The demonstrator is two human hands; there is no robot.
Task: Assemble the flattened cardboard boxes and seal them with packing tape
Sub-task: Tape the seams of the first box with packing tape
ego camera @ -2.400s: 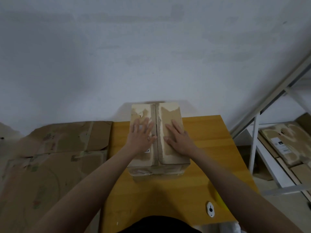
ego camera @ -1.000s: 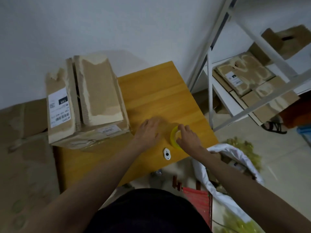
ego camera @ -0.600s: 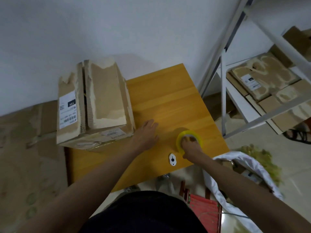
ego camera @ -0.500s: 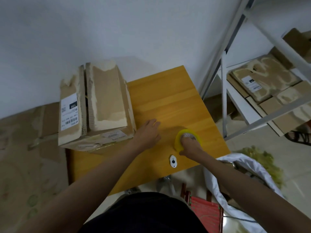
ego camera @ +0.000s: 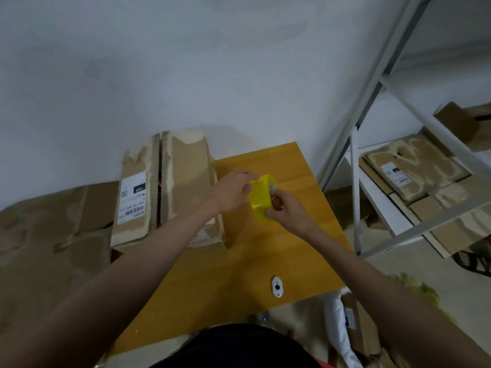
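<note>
Tape roll (ego camera: pixel 261 201): yellow, held above the table (ego camera: pixel 239 261), standing on edge, its core opening toward 3 o'clock. My right hand (ego camera: pixel 288 212) grips it, thumb under, fingers curled into the core. My left hand (ego camera: pixel 231 193) pinches its outer face from 9 o'clock.

Box (ego camera: pixel 164 187): at 10 o'clock on the table, long axis 12 to 6, top flaps down, seam unsealed; contents unseen.

Shelf (ego camera: pixel 372 192), 3 o'clock: holds flat cardboard (ego camera: pixel 414 168).

A plain, pale grey-white wall (ego camera: pixel 186 62) fills the back under dim, even light, an orange-yellow wooden counter (ego camera: pixel 239 261) stands against it, a white metal shelf rack (ego camera: pixel 372 107) leans in at right, over a pale tiled floor (ego camera: pixel 451 277).
</note>
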